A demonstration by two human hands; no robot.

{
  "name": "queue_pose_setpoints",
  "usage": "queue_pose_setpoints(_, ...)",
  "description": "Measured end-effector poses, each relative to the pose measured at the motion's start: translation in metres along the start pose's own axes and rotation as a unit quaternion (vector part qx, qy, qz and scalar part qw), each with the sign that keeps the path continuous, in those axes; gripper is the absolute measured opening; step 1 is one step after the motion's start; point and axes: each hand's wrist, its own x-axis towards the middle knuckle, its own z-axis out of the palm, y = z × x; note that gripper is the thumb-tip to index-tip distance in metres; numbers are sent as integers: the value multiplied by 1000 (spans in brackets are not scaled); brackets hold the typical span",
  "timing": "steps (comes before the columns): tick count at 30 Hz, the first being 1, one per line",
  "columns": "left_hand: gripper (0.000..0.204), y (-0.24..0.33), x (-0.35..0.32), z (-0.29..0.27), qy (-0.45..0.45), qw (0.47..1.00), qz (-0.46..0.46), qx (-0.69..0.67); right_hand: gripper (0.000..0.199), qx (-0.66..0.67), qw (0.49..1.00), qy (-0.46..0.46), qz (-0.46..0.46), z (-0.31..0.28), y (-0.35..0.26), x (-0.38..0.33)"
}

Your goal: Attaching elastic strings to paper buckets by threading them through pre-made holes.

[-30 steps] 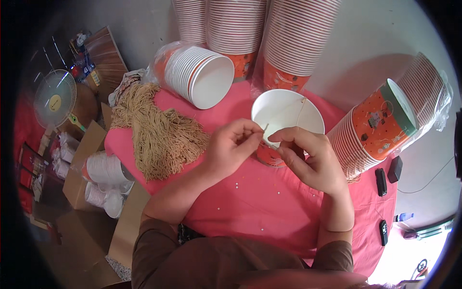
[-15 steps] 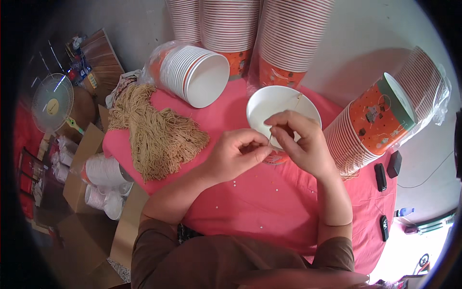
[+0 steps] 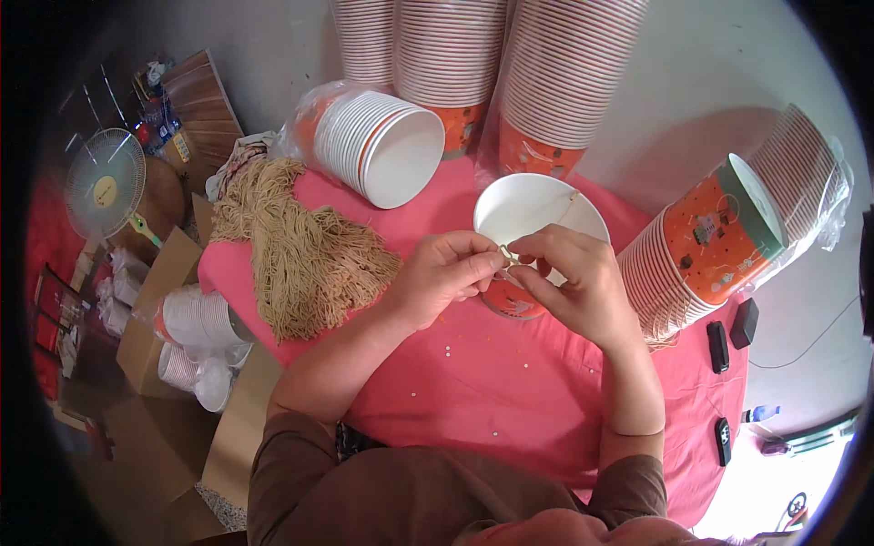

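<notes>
A paper bucket point(image 3: 512, 202), white inside and orange outside, stands upright on the pink-covered table. Above its near rim my two hands almost meet. My left hand point(image 3: 446, 278) pinches a thin tan cord point(image 3: 507, 255) between thumb and fingers. From the other side, my right hand point(image 3: 578, 287) pinches the same cord, which forms a small loop or knot between the fingertips. Another bit of cord shows at the bucket's far right wall. Left of my hands lies a big bundle of tan cords point(image 3: 314, 264).
Nested buckets point(image 3: 569, 73) rise in tall stacks at the back. One wrapped stack point(image 3: 401, 159) lies on its side; another stack point(image 3: 701, 237) leans at the right with cords beside it. Small black devices point(image 3: 718, 348) rest at the right edge. Cardboard boxes point(image 3: 164, 428) stand left, below a fan point(image 3: 106, 182).
My fingertips have bent the cord from a straight end into a small loop. The left hand has turned slightly, and the whole view has shifted a little.
</notes>
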Motion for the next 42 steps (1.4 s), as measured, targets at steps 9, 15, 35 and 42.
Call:
queue_pose_setpoints(9, 15, 9, -2, 7, -10, 999, 11, 43, 9, -23, 1000, 15, -14, -9, 1, 1)
queue_pose_setpoints(15, 13, 3, -2, 4, 14, 987, 94, 129, 7, 44, 997, 40, 53, -26, -3, -3)
queue_pose_setpoints(35, 12, 1, -3, 3, -31, 999, -17, -33, 4, 31, 999, -6, -10, 0, 8, 0)
queue_pose_setpoints(42, 14, -3, -3, 2, -26, 999, -18, -40, 5, 36, 999, -11, -1, -1, 5, 1)
